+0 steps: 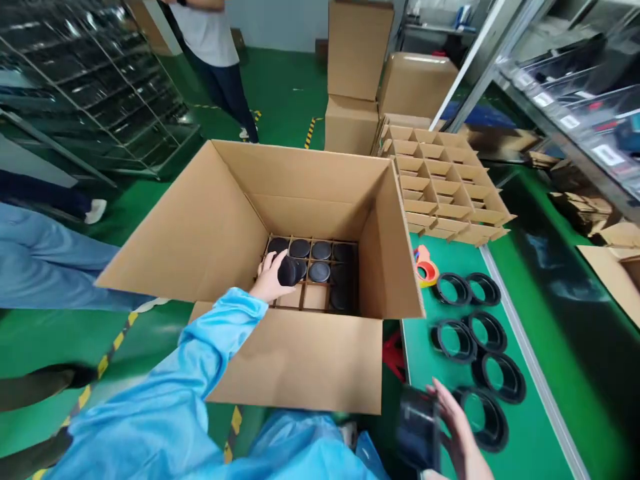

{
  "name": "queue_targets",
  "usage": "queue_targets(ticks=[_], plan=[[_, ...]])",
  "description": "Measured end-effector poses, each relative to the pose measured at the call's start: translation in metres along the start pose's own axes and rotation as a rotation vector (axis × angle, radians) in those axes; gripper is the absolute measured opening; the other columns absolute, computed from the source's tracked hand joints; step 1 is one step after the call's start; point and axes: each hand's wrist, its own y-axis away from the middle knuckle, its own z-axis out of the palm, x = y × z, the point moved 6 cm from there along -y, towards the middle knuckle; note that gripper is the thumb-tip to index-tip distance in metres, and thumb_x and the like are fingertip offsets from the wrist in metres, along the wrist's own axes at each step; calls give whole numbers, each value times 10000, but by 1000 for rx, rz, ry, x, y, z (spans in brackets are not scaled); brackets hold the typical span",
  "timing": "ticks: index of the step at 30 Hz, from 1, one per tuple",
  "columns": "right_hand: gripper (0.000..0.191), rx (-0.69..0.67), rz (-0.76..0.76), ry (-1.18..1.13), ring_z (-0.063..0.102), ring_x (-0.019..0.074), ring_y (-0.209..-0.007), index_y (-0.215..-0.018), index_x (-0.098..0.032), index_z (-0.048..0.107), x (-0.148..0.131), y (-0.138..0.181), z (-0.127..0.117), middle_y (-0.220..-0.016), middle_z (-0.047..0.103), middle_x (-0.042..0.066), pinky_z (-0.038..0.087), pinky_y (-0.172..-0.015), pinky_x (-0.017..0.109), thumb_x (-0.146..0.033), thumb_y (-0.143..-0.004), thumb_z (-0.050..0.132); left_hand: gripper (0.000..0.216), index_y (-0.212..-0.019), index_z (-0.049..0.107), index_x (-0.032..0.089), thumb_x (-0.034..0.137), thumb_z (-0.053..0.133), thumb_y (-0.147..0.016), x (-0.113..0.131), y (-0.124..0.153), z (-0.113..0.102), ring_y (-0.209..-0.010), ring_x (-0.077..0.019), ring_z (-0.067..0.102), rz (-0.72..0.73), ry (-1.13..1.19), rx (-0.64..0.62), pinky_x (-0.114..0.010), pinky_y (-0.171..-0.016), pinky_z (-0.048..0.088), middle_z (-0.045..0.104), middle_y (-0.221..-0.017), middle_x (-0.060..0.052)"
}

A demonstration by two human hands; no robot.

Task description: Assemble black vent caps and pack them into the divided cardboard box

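My left hand (269, 281) reaches down into a large open cardboard box (300, 360) and is shut on a black round part (287, 271). Below it, a cardboard divider grid (304, 288) holds several black round parts (319, 271) in its cells, and some front cells show no part. My right hand (457, 427) is outside the box at the lower right, holding a dark, blurred rounded part (417, 427). Next to that hand, several black rubber rings (517, 380) lie on a green table (530, 433).
A stack of cardboard dividers (440, 180) stands behind the rings, with an orange tape roll (425, 268) near the box. Cardboard boxes (355, 67) are stacked at the back. A co-worker (210, 40) stands beyond, other people's legs (50, 257) are at the left, and metal racks (85, 80) stand behind.
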Motion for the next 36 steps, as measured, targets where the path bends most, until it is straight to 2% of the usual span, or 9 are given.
queue_targets(ticks=[2,5,7,11,14,18,21,29,36], plan=[[1032,-105,-117,130,325,329,-1471,-1559,-404,117,-59,-56,48,-1615,276,54,396,-1151,530,-484,-716,707,1103,-1568,182,290,294,787,-647,-16,-31,31,-1426,-440,264,13,-61,-119,-562,-1144,329,150,-1603,-134],[1028,51,-296,399,281,369,-1475,-1576,-237,145,-127,-163,92,-1588,263,140,293,-1191,578,-485,-735,682,1135,-1559,236,350,206,799,-584,-37,-67,82,-1393,-505,270,37,-96,-293,-644,-1048,395,177,-1620,-118],[1050,111,-346,595,269,404,-1450,-1560,-187,218,-145,-240,122,-1563,259,174,293,-1180,568,-469,-685,726,1154,-1546,282,366,154,809,-542,-53,-82,115,-1390,-544,251,54,-130,-403,-708,-1001,390,194,-1627,-130],[1130,-61,-139,978,319,451,-1373,-1549,-209,277,-103,-374,197,-1546,289,199,359,-1088,575,-424,-587,830,1171,-1516,377,321,67,833,-467,-95,-95,169,-1381,-597,253,69,-215,-581,-777,-998,316,243,-1615,-198],[1215,-293,-61,1149,284,473,-1405,-1570,-247,232,-45,-429,255,-1587,262,211,331,-1076,613,-394,-550,876,1174,-1503,397,336,33,836,-457,-125,-94,199,-1412,-583,214,101,-249,-667,-764,-1047,262,241,-1626,-179],[1257,-592,-132,1262,190,483,-1467,-1588,-259,209,27,-458,309,-1632,197,211,177,-1135,676,-332,-542,902,1220,-1536,312,381,13,811,-485,-149,-87,232,-1455,-538,131,235,-279,-721,-709,-1118,205,139,-1667,-121],[1115,-642,-213,1269,154,472,-1489,-1595,-277,198,63,-467,328,-1645,166,190,107,-1146,701,-325,-676,829,1218,-1556,243,393,14,781,-531,-158,-79,253,-1463,-530,108,330,-302,-743,-712,-1127,189,109,-1675,-110],[863,-673,-473,1135,118,354,-1530,-1592,-188,223,111,-461,328,-1655,113,139,145,-1230,558,-333,-865,664,1115,-1566,251,338,61,800,-635,-179,-66,291,-1515,-432,67,339,-255,-731,-652,-1192,135,152,-1665,-133],[904,-739,-425,1066,130,350,-1528,-1575,-175,282,116,-462,318,-1644,133,170,139,-1244,518,-340,-813,740,898,-1553,308,262,173,762,-783,-192,-62,302,-1539,-293,101,378,-257,-685,-555,-1235,17,187,-1652,-128]])
